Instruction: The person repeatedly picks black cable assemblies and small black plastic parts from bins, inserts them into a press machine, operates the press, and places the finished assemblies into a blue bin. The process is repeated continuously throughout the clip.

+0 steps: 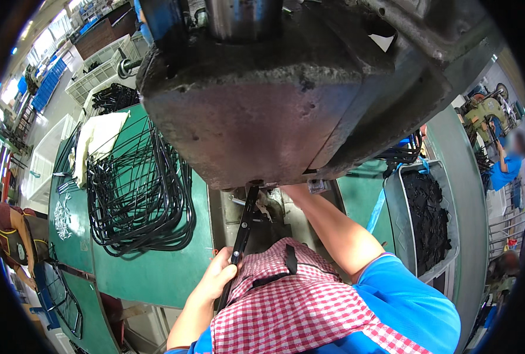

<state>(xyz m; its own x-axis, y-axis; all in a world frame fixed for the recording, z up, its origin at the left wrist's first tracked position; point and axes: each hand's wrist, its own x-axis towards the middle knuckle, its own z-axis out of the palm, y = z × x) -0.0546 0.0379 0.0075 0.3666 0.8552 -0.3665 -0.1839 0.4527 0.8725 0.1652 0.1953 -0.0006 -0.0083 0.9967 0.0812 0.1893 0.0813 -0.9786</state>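
Note:
My left hand (216,274) grips the near end of a thin black metal strip (243,230), which runs up and away under the big grey press head (256,106). My right forearm (333,227) reaches forward beneath that same press head; the right hand itself is hidden behind it. A red and white checked apron (298,307) covers my lap, with blue sleeves at both arms.
A pile of black wire frames (138,189) lies on the green table (150,271) to the left, next to a cream cloth (100,138). A grey bin (392,200) of small black parts stands at right. Another person in blue (507,165) works far right.

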